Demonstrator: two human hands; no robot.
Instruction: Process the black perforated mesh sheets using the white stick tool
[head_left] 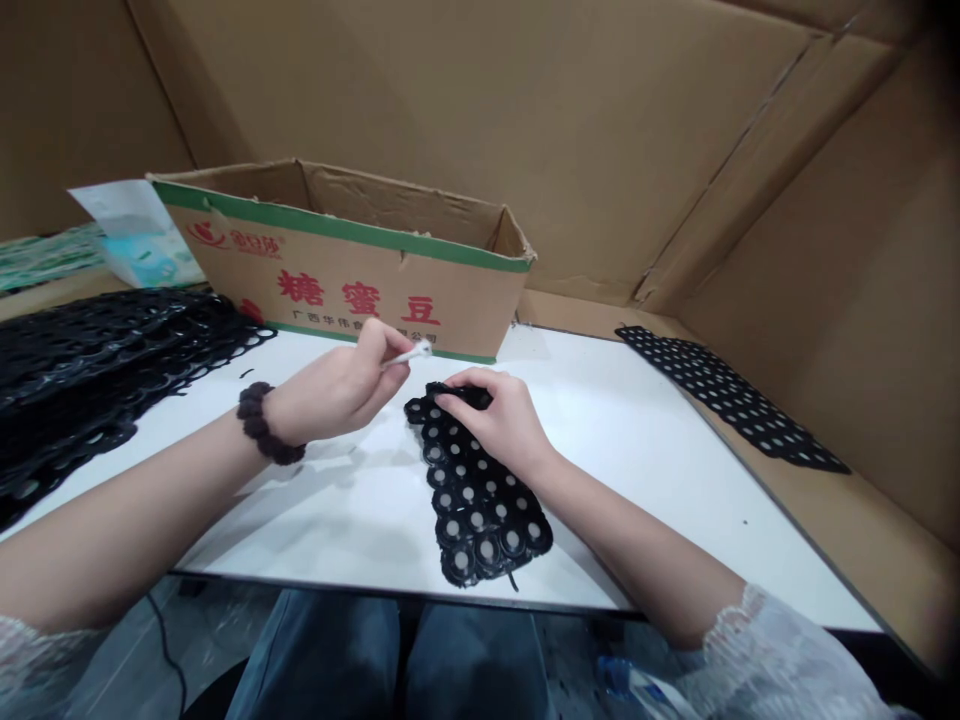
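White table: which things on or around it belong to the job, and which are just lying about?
Likely in the job:
white stick, in the left hand
black dotted sheet, pinched by the right hand
black pile at left
second dotted sheet

Seemingly lying about:
cardboard box
white-and-blue packet

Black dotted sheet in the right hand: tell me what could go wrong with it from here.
The black dotted sheet lies close to the front edge of the white table, so it might slip off if tugged. The right hand grips only its far end, so the near end could shift.
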